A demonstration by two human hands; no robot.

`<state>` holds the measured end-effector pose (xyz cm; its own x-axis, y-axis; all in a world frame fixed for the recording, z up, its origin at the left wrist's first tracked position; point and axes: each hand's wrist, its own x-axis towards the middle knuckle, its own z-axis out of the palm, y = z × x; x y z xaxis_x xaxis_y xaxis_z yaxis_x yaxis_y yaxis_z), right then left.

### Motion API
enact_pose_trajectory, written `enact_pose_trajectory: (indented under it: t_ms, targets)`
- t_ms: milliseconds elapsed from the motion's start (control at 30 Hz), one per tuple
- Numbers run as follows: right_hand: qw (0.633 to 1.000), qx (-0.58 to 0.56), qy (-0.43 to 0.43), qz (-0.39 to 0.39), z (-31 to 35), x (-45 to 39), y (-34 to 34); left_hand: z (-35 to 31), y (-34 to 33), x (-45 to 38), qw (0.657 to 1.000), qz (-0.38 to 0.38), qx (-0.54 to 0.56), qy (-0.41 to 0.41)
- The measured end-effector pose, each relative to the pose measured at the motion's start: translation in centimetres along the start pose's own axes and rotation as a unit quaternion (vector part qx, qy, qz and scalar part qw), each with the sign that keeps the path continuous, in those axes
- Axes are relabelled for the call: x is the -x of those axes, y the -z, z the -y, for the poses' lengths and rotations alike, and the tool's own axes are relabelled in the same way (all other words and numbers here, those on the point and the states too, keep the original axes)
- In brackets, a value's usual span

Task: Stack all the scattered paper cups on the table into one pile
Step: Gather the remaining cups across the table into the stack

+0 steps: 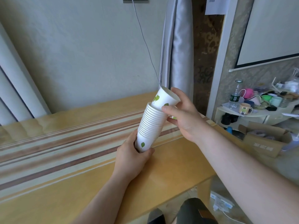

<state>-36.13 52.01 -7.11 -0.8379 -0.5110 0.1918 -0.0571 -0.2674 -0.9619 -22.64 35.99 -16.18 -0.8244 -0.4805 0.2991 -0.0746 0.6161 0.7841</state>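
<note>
A tall pile of white paper cups (151, 125) with green leaf prints leans up and to the right above the table. My left hand (134, 156) grips the bottom cup of the pile. A single paper cup (165, 98) sits partly inside the top of the pile, tilted to the right. My right hand (182, 113) holds this top cup with thumb and fingers around its rim and side. Part of another leaf-printed cup (174, 117) shows behind my right hand; I cannot tell where it rests.
The table (64, 159) has a yellow cloth with brown and cream stripes. A grey cable (145, 42) hangs down to the table's far edge beside a grey curtain (176, 46). At the right stand a cluttered shelf (252, 110) with mugs and a bottle, and a cardboard box (267, 139).
</note>
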Motion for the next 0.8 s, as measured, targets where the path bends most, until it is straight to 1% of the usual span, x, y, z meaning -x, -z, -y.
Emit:
enact_pose_trajectory:
  t_ms: [67,100,133,167,233,267,300,333,400,467,533,633,733,800]
  targets:
    - [1.000,-0.005,0.008,0.015,-0.5,-0.2,0.8,0.0,0.0,0.0,1.000,0.000,0.006,0.003]
    - [1.000,-0.008,0.014,0.004,-0.7,-0.3,1.2,0.0,0.0,-0.1,1.000,0.000,0.009,0.003]
    - [0.999,0.005,0.019,-0.029,-1.0,-0.7,1.7,0.0,0.0,-0.1,1.000,-0.001,0.011,0.004]
    - [0.996,0.040,0.021,-0.080,-1.3,-1.3,2.3,0.0,0.0,-0.1,1.000,-0.002,0.013,0.006]
    - [0.971,0.147,0.014,-0.188,-2.4,-3.1,3.6,-0.1,-0.1,-0.2,1.000,-0.008,0.018,0.012]
    - [0.954,0.205,0.005,-0.218,-3.2,-4.1,4.3,-0.1,-0.1,-0.3,1.000,-0.012,0.019,0.013]
    - [0.940,0.255,-0.006,-0.225,-4.2,-5.1,4.9,-0.1,-0.1,-0.4,1.000,-0.013,0.017,0.015]
    - [0.930,0.301,-0.021,-0.210,-5.1,-6.0,5.4,0.0,-0.2,-0.5,1.000,-0.014,0.015,0.016]
    - [0.897,0.410,-0.051,-0.155,-6.6,-7.6,5.9,0.1,-0.3,-0.6,1.000,-0.016,0.011,0.015]
    - [0.863,0.491,-0.056,-0.104,-7.7,-8.7,6.0,0.1,-0.4,-0.5,1.000,-0.016,0.007,0.011]
    - [0.855,0.510,-0.022,-0.091,-8.2,-9.5,6.2,0.1,-0.4,-0.6,1.000,-0.018,-0.001,0.010]
    - [0.865,0.485,0.012,-0.132,-8.3,-8.8,6.6,0.4,-0.5,-0.6,1.000,-0.017,-0.008,0.018]
    - [0.855,0.488,0.012,-0.174,-7.2,-7.1,6.9,0.2,-0.4,-0.6,1.000,-0.015,-0.007,0.016]
    - [0.856,0.488,0.004,-0.169,-6.4,-6.0,7.4,0.1,-0.3,-0.6,1.000,-0.013,-0.006,0.013]
